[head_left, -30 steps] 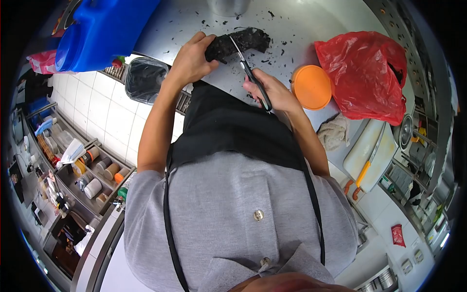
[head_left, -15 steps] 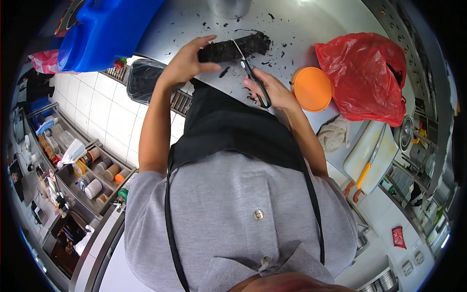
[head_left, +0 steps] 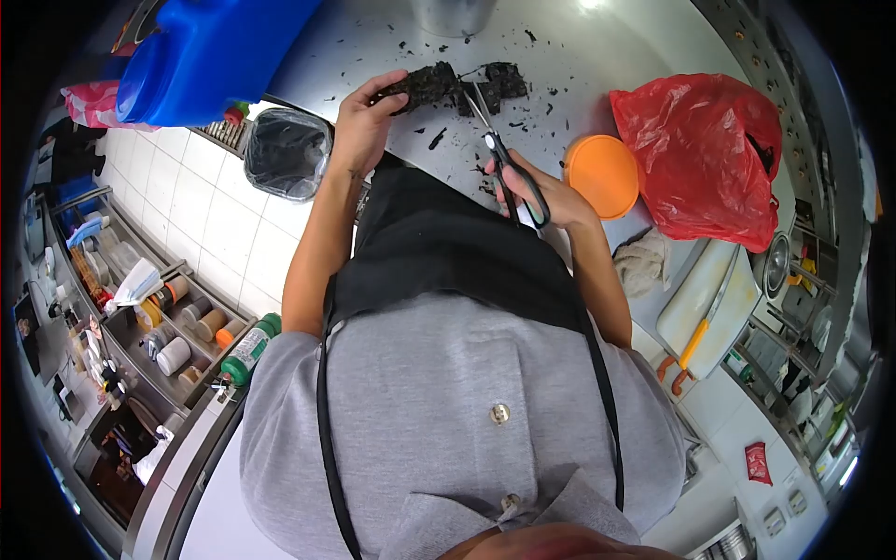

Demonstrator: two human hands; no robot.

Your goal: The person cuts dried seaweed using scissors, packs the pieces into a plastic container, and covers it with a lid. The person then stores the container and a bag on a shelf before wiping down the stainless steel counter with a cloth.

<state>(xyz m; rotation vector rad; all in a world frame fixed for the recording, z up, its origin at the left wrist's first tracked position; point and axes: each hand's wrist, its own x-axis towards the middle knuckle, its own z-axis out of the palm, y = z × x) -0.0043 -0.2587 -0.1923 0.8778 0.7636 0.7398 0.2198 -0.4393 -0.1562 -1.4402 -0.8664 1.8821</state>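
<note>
Dark, crumbly sheet material lies over the metal counter, its left end pinched between the thumb and fingers of my left hand. My right hand has its fingers in the handles of black-handled scissors. The scissor blades are parted and reach up to the middle of the dark material, where a second dark piece lies to the right. Small dark scraps are scattered around both pieces.
An orange round lid and a red plastic bag are on the right, near a cloth and a cutting board with a knife. A blue container stands upper left, above a lined bin.
My left hand has closed on the left end of the dark material after being spread beside it. The scissors have opened wider and moved slightly right and down.
</note>
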